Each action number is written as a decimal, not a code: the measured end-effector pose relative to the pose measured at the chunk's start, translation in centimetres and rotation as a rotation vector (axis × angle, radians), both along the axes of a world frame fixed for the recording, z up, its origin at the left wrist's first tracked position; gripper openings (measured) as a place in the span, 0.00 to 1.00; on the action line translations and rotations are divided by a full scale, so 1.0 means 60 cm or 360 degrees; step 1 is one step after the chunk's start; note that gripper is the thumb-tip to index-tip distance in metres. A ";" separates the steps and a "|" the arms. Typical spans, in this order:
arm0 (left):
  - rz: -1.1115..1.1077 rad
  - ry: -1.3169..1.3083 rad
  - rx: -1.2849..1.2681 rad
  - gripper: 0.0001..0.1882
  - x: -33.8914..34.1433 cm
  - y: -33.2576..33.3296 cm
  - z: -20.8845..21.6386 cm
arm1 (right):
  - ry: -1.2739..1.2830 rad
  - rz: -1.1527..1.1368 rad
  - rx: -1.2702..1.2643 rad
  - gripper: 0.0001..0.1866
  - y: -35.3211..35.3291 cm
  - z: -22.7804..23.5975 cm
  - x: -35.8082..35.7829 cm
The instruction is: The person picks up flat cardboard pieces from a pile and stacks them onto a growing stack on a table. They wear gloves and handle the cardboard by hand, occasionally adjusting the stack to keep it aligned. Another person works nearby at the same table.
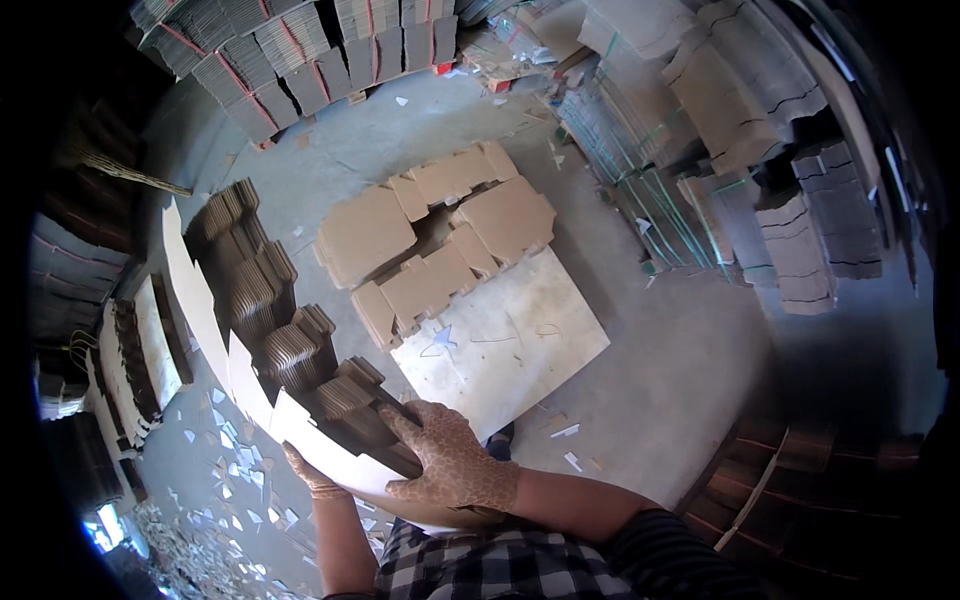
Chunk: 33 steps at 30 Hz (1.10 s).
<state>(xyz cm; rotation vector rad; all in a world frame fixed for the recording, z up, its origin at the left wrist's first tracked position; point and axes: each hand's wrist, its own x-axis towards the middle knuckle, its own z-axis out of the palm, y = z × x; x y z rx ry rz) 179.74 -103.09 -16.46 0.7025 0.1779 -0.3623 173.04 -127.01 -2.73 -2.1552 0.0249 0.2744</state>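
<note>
A long stack of die-cut cardboard sheets stands on edge on my left, slanting away from my body. Its outer face is a white sheet, and its notched brown edges show on the inner side. My right hand, in a brown patterned glove, grips the stack's near end, fingers over the brown edges and thumb by the white sheet. Gloved the same way, my left hand holds the stack low on the white side, partly hidden by it. Ahead, flat brown cardboard blanks lie on a pale square board.
Strapped cardboard bundles stand along the back. More tied stacks line the right side, and dark bundles sit at lower right. White scraps litter the floor at left. Another board stack stands farther left.
</note>
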 end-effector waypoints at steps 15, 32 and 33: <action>-0.0270 0.0024 -0.0042 0.50 -0.115 -0.373 -0.058 | 0.0042 -0.0204 -0.0039 0.53 -0.354 -0.041 -0.205; -0.0208 0.0062 -0.0066 0.49 0.001 -0.569 -0.099 | 0.0138 -0.0156 -0.0034 0.52 -0.570 -0.074 -0.045; -0.0146 0.0049 -0.0061 0.48 0.027 -0.578 -0.107 | 0.0172 -0.0086 -0.0011 0.51 -0.585 -0.073 -0.001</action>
